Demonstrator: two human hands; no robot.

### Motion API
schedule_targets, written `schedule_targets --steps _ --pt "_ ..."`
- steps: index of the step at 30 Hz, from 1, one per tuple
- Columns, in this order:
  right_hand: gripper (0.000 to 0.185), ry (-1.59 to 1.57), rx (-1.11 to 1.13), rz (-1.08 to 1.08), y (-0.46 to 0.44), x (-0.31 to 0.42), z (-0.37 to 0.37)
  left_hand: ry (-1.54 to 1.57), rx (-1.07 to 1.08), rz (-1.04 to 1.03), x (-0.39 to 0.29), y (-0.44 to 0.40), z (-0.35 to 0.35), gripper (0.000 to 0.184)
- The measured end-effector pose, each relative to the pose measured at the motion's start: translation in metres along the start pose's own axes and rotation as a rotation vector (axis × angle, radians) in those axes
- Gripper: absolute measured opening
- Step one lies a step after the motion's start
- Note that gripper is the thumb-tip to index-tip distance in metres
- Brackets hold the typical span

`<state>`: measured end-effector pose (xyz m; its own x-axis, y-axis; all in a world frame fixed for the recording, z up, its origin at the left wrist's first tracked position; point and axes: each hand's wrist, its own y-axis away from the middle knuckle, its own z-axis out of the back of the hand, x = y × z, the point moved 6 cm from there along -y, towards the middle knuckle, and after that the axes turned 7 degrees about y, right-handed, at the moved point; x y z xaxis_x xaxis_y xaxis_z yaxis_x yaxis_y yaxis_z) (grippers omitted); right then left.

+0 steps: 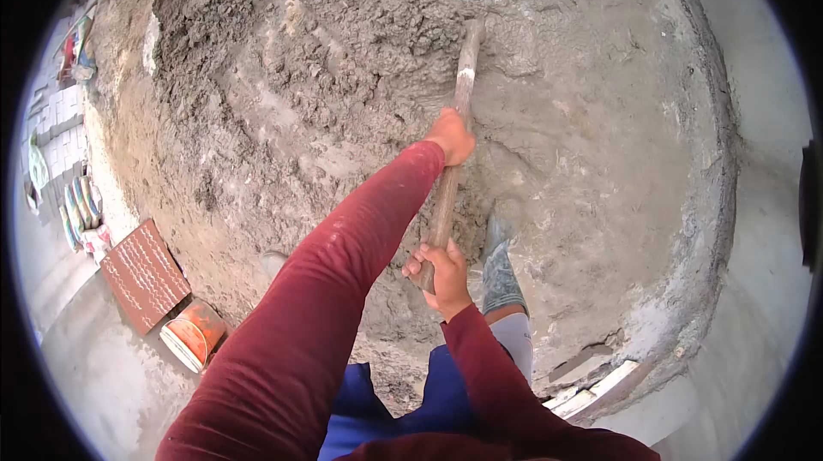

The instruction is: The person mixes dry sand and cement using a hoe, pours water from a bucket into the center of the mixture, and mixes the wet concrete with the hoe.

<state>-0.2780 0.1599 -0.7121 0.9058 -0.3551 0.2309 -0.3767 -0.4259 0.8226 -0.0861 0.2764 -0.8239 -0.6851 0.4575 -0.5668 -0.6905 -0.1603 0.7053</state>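
A long wooden handle (444, 208) slants up through the middle of the view, its far end at the edge of a mass of wet grey mortar (343, 58). My left hand (451, 137) is wrapped round the handle partway along it. Lower down, my right hand (440, 274) closes round the near end of the same handle. Whatever tool head the handle has is hidden in the mortar. A mortar-coated boot (500, 277) stands in the wet layer just right of my right hand.
An orange bucket (195, 334) lies tipped at the lower left beside a reddish-brown patterned panel (146, 277). Striped sacks (81, 208) and grey blocks (64, 131) are at the far left. A pale board (600, 388) lies at the lower right.
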Motion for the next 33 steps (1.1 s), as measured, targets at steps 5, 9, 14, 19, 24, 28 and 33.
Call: schedule_targets --steps 5,9,14,19,24,28,33 --pt "0.016 -0.072 -0.119 -0.247 0.174 -0.086 0.055 0.331 0.279 0.225 0.086 0.177 -0.141 0.051" --pt "0.018 0.146 -0.064 -0.292 0.279 -0.134 0.072 0.306 0.192 0.185 0.105 0.329 -0.163 0.047" --pt "0.026 0.382 0.178 -0.150 0.196 -0.065 0.077 0.477 0.011 -0.053 -0.024 0.245 -0.053 0.038" --pt "0.026 0.093 0.477 0.333 -0.071 0.214 -0.040 -0.012 -0.271 -0.378 -0.211 -0.009 0.084 0.061" --pt "0.007 -0.229 0.307 0.323 -0.177 0.293 -0.080 -1.459 0.110 -0.656 -0.243 -0.119 0.052 0.040" --pt "0.011 -0.107 0.197 0.328 -0.111 0.215 0.017 -1.204 0.105 -0.557 -0.213 -0.113 -0.027 0.034" --pt "0.012 -0.367 0.074 0.107 -0.004 0.105 0.055 -0.166 0.167 -0.102 -0.126 -0.051 -0.097 0.057"
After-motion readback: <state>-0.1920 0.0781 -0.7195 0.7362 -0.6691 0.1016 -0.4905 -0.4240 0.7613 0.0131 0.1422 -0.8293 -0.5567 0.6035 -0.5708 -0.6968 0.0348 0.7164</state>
